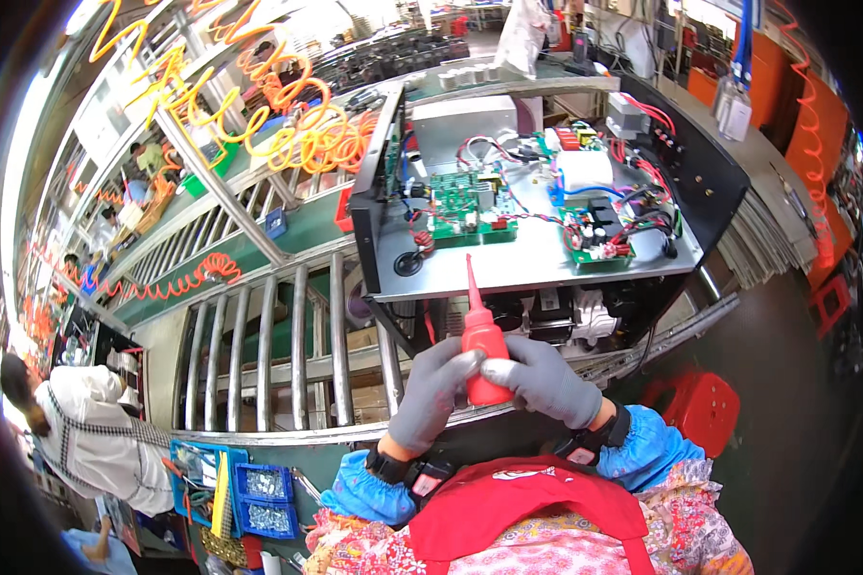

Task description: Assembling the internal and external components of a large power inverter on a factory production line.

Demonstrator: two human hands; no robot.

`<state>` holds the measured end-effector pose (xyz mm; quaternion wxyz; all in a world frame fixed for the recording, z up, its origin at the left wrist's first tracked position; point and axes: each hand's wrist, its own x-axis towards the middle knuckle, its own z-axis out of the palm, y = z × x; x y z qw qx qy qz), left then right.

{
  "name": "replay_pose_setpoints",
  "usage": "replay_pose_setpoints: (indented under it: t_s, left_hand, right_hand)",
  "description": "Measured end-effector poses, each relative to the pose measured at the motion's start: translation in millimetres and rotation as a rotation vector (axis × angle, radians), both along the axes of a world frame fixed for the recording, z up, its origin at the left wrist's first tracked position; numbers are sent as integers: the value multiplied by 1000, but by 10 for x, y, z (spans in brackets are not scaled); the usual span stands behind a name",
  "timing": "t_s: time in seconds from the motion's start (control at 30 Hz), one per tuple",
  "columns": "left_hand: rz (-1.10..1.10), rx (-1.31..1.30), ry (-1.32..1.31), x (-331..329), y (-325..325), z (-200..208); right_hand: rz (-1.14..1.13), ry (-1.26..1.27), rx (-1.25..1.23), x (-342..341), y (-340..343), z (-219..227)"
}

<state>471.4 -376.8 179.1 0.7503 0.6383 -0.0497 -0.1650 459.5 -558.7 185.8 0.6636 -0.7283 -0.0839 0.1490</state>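
- Roller conveyor (300, 355): bare metal rollers in a row, left of centre, framed by metal rails.
- Black-sided housing (710, 192): uncovered, directly ahead of the wearer, right of the visible rollers. Pale metal tray inside; wiring in red, blue and black; darker machinery below tray level.
- Co-worker (105, 422): white top, far left, well apart from the wearer.
- Orange coiled hoses (326, 144): bunched at upper left, beyond the rollers.
- Red stool (705, 412): lower right, near the wearer's right sleeve.
- Blue bins (265, 501): two, side by side at lower left, filled with small metal parts.
- Left hand (430, 391): grey glove; thumb pressed on the bottle's front, fingers clamped round its left side, partly hidden.
- Right hand (551, 381): grey glove; thumb likewise on the bottle, fingers clamped from the right. Fingertips behind not visible.
- Green circuit boards (455, 206): on the tray, left and right, carrying components.
- Red bottle (483, 347): between both hands, near-upright in view, before the housing's front edge.
- Nozzle (473, 286): red, tapered, pointing away from the wearer; tip overlaps the tray in view. Contact: cannot tell.
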Motion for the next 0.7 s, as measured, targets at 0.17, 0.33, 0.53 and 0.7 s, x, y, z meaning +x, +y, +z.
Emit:
replay_pose_setpoints:
  t_s: [0.17, 0.33, 0.53, 0.7]
  left_hand:
    - [84, -14, 33, 166, -42, 25]
    - [123, -66, -43, 296, -23, 23]
    - [157, -21, -97, 413, 20, 73]
    - [142, 25, -38, 474, 37, 72]
  right_hand:
    - [-58, 147, 70, 157, 54, 73]
    - [-67, 112, 61, 296, 134, 112]
    - [-111, 105, 108, 412, 229, 99]
    - [-149, 136, 96, 435, 257, 64]
